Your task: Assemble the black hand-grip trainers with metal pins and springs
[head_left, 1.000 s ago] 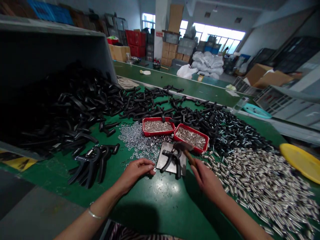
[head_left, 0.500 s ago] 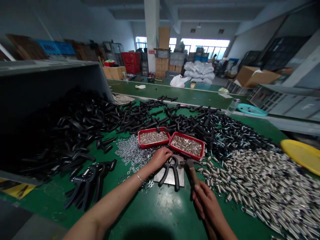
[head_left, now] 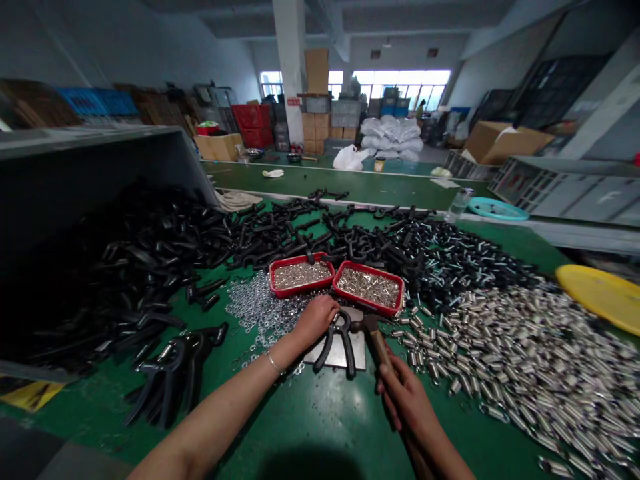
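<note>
A black hand-grip part (head_left: 338, 341) lies on a small grey metal plate (head_left: 357, 349) on the green table (head_left: 310, 420). My left hand (head_left: 316, 317) rests closed on the top of that part, holding it down. My right hand (head_left: 406, 396) is wrapped round the wooden handle of a hammer (head_left: 374, 331), whose head sits right beside the top of the part.
Two red trays (head_left: 300, 274) (head_left: 370, 285) of small metal pieces stand behind the plate. Loose washers (head_left: 255, 310) lie left, metal springs (head_left: 520, 360) right, heaps of black plastic handles (head_left: 150, 260) behind. Assembled grips (head_left: 170, 373) lie at the left. A yellow disc (head_left: 600, 297) sits far right.
My left hand went from the table near the plate up onto the top of the black part. The hammer came down to the part. The camera tilted upward.
</note>
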### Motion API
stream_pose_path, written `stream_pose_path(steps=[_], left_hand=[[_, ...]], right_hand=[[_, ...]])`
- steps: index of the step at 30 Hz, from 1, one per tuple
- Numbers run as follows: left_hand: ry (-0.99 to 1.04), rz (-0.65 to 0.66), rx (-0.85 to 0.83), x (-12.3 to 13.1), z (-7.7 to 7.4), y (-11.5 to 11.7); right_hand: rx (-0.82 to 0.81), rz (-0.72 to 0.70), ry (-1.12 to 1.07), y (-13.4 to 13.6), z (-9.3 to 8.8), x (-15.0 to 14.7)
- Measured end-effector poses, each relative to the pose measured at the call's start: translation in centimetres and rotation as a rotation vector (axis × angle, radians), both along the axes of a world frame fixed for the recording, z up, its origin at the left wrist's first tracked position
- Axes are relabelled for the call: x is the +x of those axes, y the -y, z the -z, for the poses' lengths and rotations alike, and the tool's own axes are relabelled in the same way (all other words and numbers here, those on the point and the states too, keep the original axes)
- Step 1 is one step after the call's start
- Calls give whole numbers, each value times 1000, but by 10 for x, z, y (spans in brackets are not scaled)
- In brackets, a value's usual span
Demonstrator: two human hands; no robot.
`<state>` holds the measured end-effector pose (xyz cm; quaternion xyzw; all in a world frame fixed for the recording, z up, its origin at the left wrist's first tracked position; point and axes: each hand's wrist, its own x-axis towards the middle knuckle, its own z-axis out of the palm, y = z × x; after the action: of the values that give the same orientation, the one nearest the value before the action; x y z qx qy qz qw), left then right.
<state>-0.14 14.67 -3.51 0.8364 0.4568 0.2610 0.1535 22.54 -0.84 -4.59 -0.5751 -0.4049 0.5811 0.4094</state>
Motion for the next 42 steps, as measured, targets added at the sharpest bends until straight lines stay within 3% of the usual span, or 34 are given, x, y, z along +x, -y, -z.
stream_pose_path(steps=[3, 5, 8, 11, 13, 15, 18, 22, 27, 31, 35, 37, 40, 42], left_hand=[[-212, 103, 195, 1, 0, 1], [-253, 131, 218, 0, 0, 1], [-186, 74, 181, -3, 0, 7], [-71, -12, 202, -11, 0, 26], [-43, -3, 231, -17, -1, 44], [-66, 52, 242, -22, -3, 59], [-109, 89, 233, -24, -6, 70], [-110, 74, 217, -22, -9, 70], [-89, 51, 227, -21, -5, 70], [-65, 51, 177, -22, -3, 71], [-47, 48, 130, -22, -4, 71], [-40, 31, 116, -23, -6, 72], [-31, -59, 107, -27, -10, 80], [-62, -197, 100, -28, -12, 89]], right_hand=[[16, 12, 11, 2, -6, -1], [55, -3, 53, 0, -17, 1], [178, -93, 274, -16, -43, 9], [331, -282, 545, -38, -72, 19], [427, -361, 644, -50, -87, 20], [533, -327, 705, -60, -95, 16], [586, -315, 816, -74, -93, 6], [420, -528, 902, -89, -86, 3], [532, -417, 891, -88, -83, 3], [455, -559, 912, -88, -83, 2], [507, -496, 899, -91, -88, 0], [477, -547, 931, -87, -90, 0], [478, -596, 884, -73, -83, 7], [523, -496, 868, -63, -69, 18]])
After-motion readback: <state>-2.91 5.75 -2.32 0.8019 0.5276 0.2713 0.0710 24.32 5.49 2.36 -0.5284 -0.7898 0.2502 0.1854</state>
